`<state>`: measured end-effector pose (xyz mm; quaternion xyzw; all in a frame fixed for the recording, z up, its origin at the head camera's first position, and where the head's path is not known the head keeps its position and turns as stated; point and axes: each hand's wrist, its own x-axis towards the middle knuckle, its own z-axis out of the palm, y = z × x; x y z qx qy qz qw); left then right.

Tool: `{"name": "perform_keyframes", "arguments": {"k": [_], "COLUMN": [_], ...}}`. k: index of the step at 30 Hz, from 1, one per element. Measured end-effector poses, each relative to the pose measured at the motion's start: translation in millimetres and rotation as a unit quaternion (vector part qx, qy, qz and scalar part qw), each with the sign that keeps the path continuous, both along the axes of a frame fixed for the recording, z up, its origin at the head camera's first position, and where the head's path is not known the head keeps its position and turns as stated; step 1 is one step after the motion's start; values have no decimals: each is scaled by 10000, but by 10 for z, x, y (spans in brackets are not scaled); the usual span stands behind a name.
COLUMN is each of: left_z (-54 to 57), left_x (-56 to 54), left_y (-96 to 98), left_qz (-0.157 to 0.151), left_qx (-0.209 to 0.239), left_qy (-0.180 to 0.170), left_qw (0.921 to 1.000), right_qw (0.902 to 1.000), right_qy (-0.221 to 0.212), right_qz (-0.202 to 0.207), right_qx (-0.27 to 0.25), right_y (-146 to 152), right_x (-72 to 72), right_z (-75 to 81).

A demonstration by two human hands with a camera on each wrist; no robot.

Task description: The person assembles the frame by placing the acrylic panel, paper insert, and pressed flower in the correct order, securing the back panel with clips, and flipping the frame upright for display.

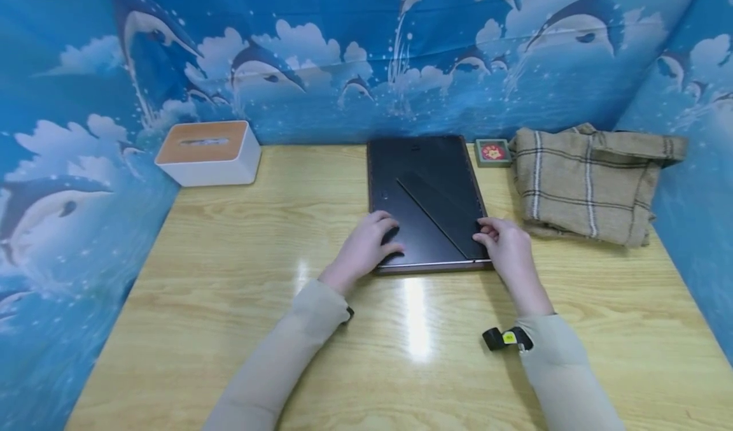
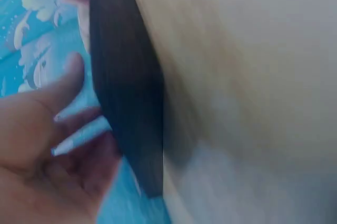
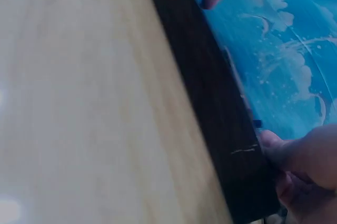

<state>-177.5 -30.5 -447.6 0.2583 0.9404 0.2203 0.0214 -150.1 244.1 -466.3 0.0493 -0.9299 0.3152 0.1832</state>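
Note:
A dark picture frame [image 1: 401,227] lies back side up on the table, its black stand leg [image 1: 441,211] slanting across the backing. At the frame's near left corner is my left hand [image 1: 362,249], thumb and fingers spread apart beside the edge. My right hand [image 1: 508,253] pinches the near right corner, by the wide end of the leg. The left wrist view shows the frame's dark side [image 2: 129,77] and the left hand [image 2: 31,145] with loosely bent fingers. In the right wrist view, the right hand [image 3: 308,166] has thumb and fingers at the frame's corner [image 3: 247,187].
A white tissue box [image 1: 217,170] with a wooden lid stands at the back left. Right of the frame are a small green-edged square [image 1: 482,162] and a folded plaid cloth [image 1: 584,183]. Dolphin-print curtains [image 1: 321,55] border the wooden table [image 1: 229,278].

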Motion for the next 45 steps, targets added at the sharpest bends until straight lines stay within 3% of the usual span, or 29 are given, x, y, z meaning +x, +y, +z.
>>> {"name": "perform_keyframes", "arguments": {"k": [3,5,11,19,29,32,35,37,39,42,45], "left_z": [-2,1,10,53,119,151,182,195,178,125,68], "left_x": [-47,-66,-99,-185,-282,-412,-640,-808,-962,-1150,-1298], "left_y": [-78,-116,-168,-261,-353,-350,-328,-300,-269,-219,-171], "left_qz": [526,600,245,-58,-459,-444,75,606,1034,1338,1292], "left_qx": [-318,-609,-989,-999,-1089,-707,232,857,1211,1179,1001], "left_qy": [-104,-208,-221,-569,-795,-739,-816,-976,-1128,-1302,-1328], "left_qw": [9981,9961,9945,9933,9898,9938,9964,9897,9808,9753,9776], "right_qw": [9999,9996,9983,9963,9910,9887,9862,9859,9858,9829,9804], "right_qy": [-124,-193,-395,-803,-1019,-1189,-1457,-1565,-1626,-1782,-1820], "right_qz": [110,167,289,239,662,706,683,569,417,222,192], "right_qx": [15,85,320,209,556,587,399,187,-37,-408,-729], "right_y": [4,8,13,42,60,62,71,85,107,135,142], "right_x": [6,20,65,63,38,36,42,62,100,175,232], "right_z": [24,41,83,151,215,247,269,274,273,268,249]}}
